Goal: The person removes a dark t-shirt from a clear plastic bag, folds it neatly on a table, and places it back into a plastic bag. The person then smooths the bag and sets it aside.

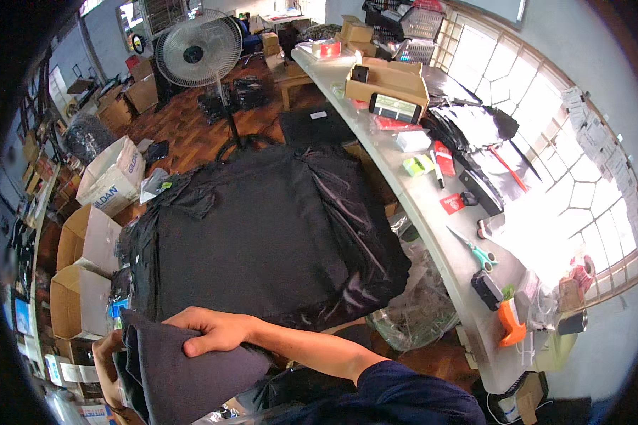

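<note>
At the lower left, my right hand (213, 329) grips the top of a folded dark cloth (184, 379), its thumb over the near side and its other fingers partly hidden behind the folds. My left hand (106, 358) holds the same bundle by its left side, most of its fingers out of sight behind it. Just beyond both hands a large black garment (248, 234) lies spread out flat, with rumpled cloth and glossy creases along its sides.
Open cartons (85, 304) line the left. A long white table (461, 290) on the right bears scissors (478, 251), an orange tool (509, 322), a cardboard tray (386, 81) and packets. A standing fan (195, 53) is behind the garment. Plastic bags (411, 312) lie under the table.
</note>
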Demonstrator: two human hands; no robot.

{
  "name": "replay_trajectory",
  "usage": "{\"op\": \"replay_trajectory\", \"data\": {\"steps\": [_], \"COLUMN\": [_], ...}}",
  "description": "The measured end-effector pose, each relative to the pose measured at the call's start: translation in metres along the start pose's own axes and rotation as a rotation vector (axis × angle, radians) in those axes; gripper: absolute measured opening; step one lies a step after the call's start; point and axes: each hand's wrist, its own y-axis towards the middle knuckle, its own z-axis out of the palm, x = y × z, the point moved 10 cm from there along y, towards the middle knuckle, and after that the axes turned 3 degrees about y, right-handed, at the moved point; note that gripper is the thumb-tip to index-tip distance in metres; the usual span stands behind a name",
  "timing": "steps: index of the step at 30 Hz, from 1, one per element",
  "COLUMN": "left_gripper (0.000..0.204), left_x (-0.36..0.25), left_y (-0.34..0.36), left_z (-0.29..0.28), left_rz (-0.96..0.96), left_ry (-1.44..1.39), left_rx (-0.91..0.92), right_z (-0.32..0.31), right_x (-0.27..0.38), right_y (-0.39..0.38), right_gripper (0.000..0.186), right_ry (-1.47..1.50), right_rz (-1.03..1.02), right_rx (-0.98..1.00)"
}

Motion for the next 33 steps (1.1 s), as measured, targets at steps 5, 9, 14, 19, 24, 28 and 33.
{"op": "replay_trajectory", "data": {"steps": [5, 9, 14, 19, 24, 28, 33], "left_gripper": [0.047, 0.039, 0.024, 0.016, 0.023, 0.027, 0.018], "left_x": [0.042, 0.057, -0.099, -0.093, -0.057, -0.063, -0.081], "left_y": [-0.006, -0.027, -0.078, 0.056, 0.064, 0.045, 0.043], "left_z": [-0.038, -0.063, -0.193, 0.008, 0.045, 0.050, 0.062], "left_rz": [-0.114, -0.179, -0.106, -0.110, -0.412, -0.147, -0.016], "left_ry": [-0.119, -0.022, 0.863, 0.935, 0.583, 0.539, 0.430], "left_rx": [0.159, -0.121, -0.053, 0.793, 0.995, 0.966, 0.958], "right_z": [0.009, 0.001, 0.013, -0.090, -0.091, -0.071, -0.103], "right_x": [-0.024, -0.082, -0.061, -0.117, -0.038, 0.005, 0.019], "right_y": [0.005, -0.004, 0.016, -0.123, -0.130, -0.148, -0.168], "right_gripper": [0.076, 0.074, 0.069, 0.038, 0.048, 0.058, 0.058], "right_ry": [-0.022, 0.088, 0.088, -0.098, -0.819, -0.785, -0.253], "right_rz": [-0.050, 0.067, -0.142, 0.436, 0.237, 0.151, 0.450], "right_rx": [0.029, -0.053, -0.211, -0.766, -0.880, -0.876, -1.028]}}
